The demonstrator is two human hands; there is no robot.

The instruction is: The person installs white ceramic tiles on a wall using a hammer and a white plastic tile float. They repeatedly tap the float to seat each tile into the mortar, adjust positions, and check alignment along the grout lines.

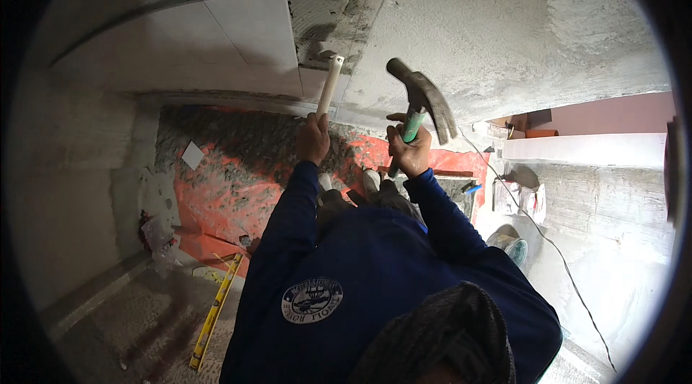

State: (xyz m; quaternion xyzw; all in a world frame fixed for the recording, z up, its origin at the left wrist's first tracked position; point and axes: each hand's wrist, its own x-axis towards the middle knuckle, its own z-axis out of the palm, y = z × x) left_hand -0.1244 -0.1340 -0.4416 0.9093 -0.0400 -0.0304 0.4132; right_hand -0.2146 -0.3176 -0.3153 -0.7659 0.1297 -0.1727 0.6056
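Left hand (pixel 313 137) raised far-centre, fingers wrapped tight round lower end of white chisel-like rod (pixel 330 85). Rod tilted slightly right, tip up against rough grey mortar patch (pixel 328 31) on wall, just right of white wall tiles (pixel 238 38). Can't tell if tip actually touches the mortar.

Right hand (pixel 411 150) just right of left, near but apart, fist closed on green grip of claw hammer (pixel 422 96). Hammer head dark, cocked up and right of rod, well clear of rod's end. Plastered wall (pixel 519 24) behind hammer, bare grey.

Blue long sleeves run from both hands back to near edge. Dark knit cap (pixel 447 341) at bottom.

Floor below: orange sheeting (pixel 216 189) strewn w/ grey rubble, small white tile offcut (pixel 192 155) at left. Yellow spirit level (pixel 215 312) lying near-left on concrete. Bucket (pixel 513 247) at right, thin cable (pixel 555 254) trailing past it. White ledge (pixel 584 150) far right w/ pink wall above.
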